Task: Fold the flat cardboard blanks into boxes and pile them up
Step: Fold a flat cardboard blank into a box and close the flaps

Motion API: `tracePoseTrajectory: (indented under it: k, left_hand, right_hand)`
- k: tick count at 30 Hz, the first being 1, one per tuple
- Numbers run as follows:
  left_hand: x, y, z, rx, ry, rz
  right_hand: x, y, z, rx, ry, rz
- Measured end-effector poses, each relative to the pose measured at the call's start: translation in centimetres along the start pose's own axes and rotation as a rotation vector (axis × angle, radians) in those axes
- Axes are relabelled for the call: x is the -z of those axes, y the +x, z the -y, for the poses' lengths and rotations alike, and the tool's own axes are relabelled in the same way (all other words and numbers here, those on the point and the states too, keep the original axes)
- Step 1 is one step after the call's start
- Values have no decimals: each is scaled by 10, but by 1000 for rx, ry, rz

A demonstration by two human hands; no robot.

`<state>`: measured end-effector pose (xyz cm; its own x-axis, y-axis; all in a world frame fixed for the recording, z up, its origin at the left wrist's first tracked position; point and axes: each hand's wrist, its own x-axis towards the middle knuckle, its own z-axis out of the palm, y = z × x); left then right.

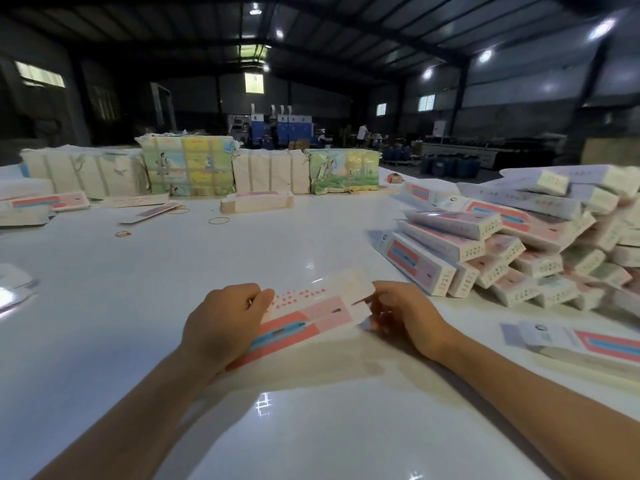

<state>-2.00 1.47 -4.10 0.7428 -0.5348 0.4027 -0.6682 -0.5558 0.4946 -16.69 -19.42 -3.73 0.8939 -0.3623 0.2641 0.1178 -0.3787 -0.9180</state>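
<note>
While both hands work at it, the cardboard blank (311,315) lies low over the white table (173,271), near the person's edge, its long axis running from 7 o'clock to 1 o'clock. Its upper face shows a coral panel with a blue stripe, a pink panel and rows of red print. The left hand (221,323) grips the 8 o'clock end, fingers curled over the edge with the thumb on top — a ring shows on one finger. The right hand (403,313) holds the 2 o'clock end, fingers bent around the flap there; how the fingertips meet under the card cannot be told.

At 2 o'clock from the blank, well apart from it, a pile of folded boxes (512,244) slopes across the table, their dotted end flaps facing the viewer. At 3 o'clock a stack of flat blanks (588,344) rests near the table edge. At 12 o'clock a single narrow box (257,201) stands alone, and behind it a row of strapped bundles (194,168) — some plain, some printed with figures. Rubber bands (219,220) lie loose at 11 o'clock, near more flat blanks (45,204) at 10 o'clock.
</note>
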Motion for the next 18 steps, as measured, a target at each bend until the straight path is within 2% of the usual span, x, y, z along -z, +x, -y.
tracePoseTrajectory:
  k: [1,3,8,12,18]
  left_hand:
    - [-1,0,-1,-15,2,-14]
    - [-3,-2,-3,-41,8,-34]
    - [-4,-9,-12,-104,63,-7]
    - [-8,-12,-21,-266,321,66]
    - [-9,-13,-22,-319,452,125]
  right_hand:
    - [2,0,-1,-71,179,9]
    - [3,1,-3,-131,321,36]
    - [0,4,-6,-165,229,13]
    - [2,5,-5,-220,293,-73]
    - [3,7,-6,-259,315,-102]
